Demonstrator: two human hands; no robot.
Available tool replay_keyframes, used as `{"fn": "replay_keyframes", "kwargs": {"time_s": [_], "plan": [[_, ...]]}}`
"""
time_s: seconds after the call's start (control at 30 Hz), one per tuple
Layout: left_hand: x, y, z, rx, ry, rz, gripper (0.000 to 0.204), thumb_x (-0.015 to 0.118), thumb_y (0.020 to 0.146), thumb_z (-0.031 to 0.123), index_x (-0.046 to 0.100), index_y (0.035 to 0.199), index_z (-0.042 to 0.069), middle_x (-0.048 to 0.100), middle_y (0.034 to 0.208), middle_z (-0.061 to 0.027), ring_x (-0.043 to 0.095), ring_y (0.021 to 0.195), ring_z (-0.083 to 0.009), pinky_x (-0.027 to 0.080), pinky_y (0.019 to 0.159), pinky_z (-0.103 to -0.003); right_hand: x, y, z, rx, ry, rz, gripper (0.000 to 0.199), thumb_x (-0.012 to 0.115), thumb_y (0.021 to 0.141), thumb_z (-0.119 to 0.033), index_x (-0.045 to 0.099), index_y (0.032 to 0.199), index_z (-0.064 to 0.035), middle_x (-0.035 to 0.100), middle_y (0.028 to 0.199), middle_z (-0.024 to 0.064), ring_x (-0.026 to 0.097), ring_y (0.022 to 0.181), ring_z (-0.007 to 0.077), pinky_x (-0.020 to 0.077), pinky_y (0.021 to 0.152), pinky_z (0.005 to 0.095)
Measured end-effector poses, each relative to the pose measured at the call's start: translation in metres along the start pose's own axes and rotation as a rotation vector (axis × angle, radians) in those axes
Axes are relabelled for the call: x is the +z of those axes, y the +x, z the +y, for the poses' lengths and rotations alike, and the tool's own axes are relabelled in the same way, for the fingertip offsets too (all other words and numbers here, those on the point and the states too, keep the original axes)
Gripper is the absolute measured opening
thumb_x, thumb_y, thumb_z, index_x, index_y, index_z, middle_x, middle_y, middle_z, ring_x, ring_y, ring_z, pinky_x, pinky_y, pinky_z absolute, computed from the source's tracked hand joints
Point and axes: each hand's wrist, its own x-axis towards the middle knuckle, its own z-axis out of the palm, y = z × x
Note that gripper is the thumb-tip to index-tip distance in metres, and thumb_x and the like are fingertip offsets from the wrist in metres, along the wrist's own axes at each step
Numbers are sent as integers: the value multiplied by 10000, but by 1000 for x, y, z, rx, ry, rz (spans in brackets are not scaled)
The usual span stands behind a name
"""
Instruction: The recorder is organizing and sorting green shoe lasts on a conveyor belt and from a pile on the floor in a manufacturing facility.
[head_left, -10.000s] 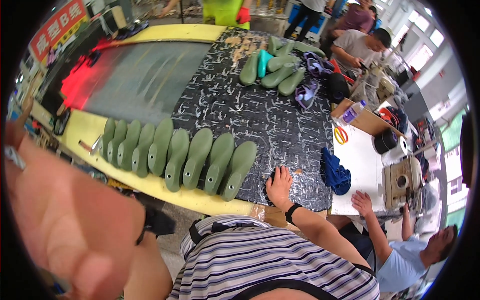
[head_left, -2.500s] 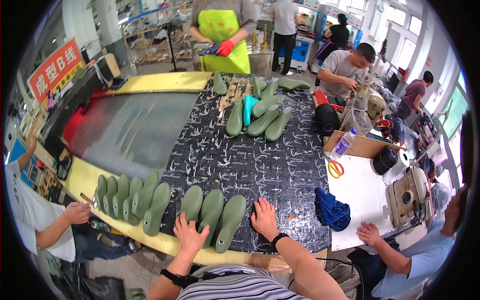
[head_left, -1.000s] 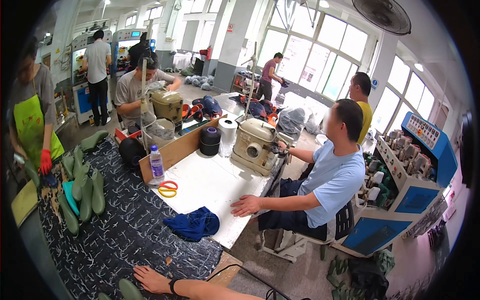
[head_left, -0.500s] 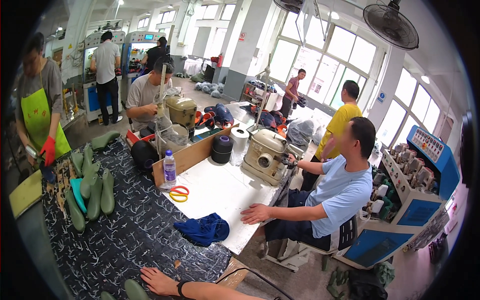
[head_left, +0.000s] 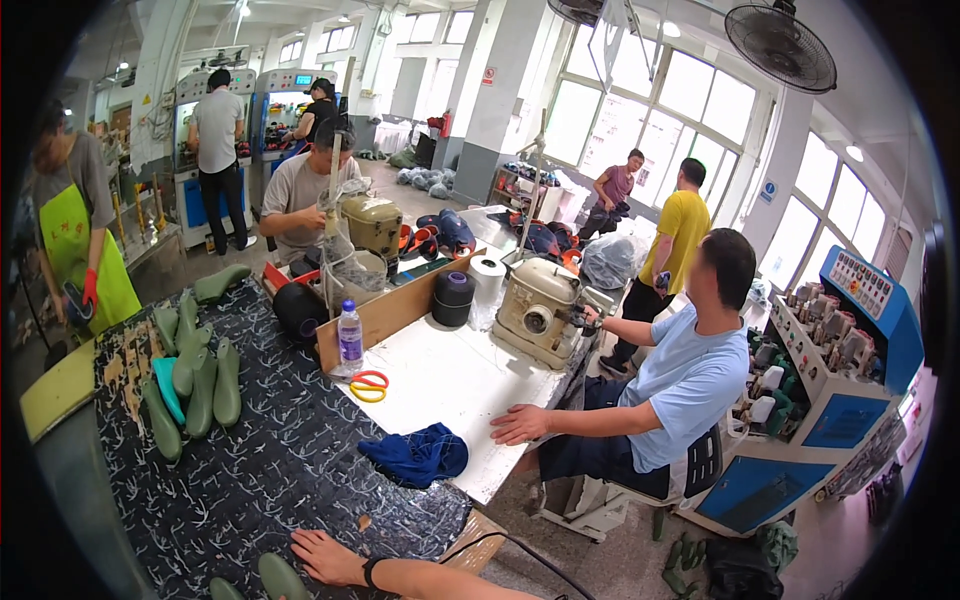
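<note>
Counter (head_left: 250, 480): a long surface under a dark sheet with pale scribbled markings, running from the left edge down to the lower middle of the view.
White counter (head_left: 440, 385): butts against the dark one on its right; a seated person in a light blue shirt (head_left: 690, 385) rests a hand flat on its near edge.
Sewing machine (head_left: 540, 310): cream-coloured, at the far end of the white counter, beside a black spool and a white roll.
Green shoe lasts (head_left: 195, 365): a cluster lying on the dark sheet at the left, one teal piece among them, well apart from the wearer's hand.
Blue cloth (head_left: 420, 455): bunched at the seam where the two counters meet.
Near lasts (head_left: 280, 578): two green tips at the bottom edge, just beside the right hand.
Right hand (head_left: 325, 558): open and flat on the dark sheet, fingers spread leftward, holding nothing; a black band sits on the wrist.
Left hand: out of the picture.
Scissors (head_left: 368, 385): red and yellow handles, near a clear bottle (head_left: 349, 340).
</note>
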Motion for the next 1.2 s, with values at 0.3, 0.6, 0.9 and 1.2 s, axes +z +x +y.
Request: {"fn": "replay_keyframes", "kwargs": {"time_s": [0.3, 0.6, 0.9, 1.2], "plan": [[-2, 1, 0, 51, -7, 37, 214, 639, 793, 142, 673, 991, 67, 575, 1138, -259, 549, 1043, -456, 460, 879, -491, 1, -1, -1, -4, -8, -3, 508, 521, 894, -231, 434, 1298, 65, 362, 1412, 239, 306, 1349, 355, 264, 1091, 463], [-2, 5, 8, -6, 5, -14, 225, 618, 824, 163, 670, 1021, 68, 571, 1152, -256, 556, 1033, -449, 459, 879, -498, -5, -1, 1, 12, 18, -25, 501, 528, 895, -224, 431, 1290, 69, 373, 1398, 243, 308, 1346, 357, 272, 1083, 463], [3, 3, 4, 24, 39, -46, 227, 604, 847, 153, 658, 1050, 66, 550, 1195, -253, 535, 1063, -448, 447, 906, -493, -11, -1, -2, 14, -17, -2, 501, 536, 893, -227, 434, 1284, 69, 378, 1401, 238, 326, 1335, 361, 272, 1083, 457], [2, -5, -4, 101, -16, -55, 232, 610, 789, 120, 661, 1011, 73, 552, 1180, -256, 533, 1049, -429, 428, 921, -484, 6, -9, -14, 129, 83, 92, 513, 603, 845, -165, 449, 1295, 27, 403, 1402, 227, 334, 1336, 360, 262, 1105, 453]]}}
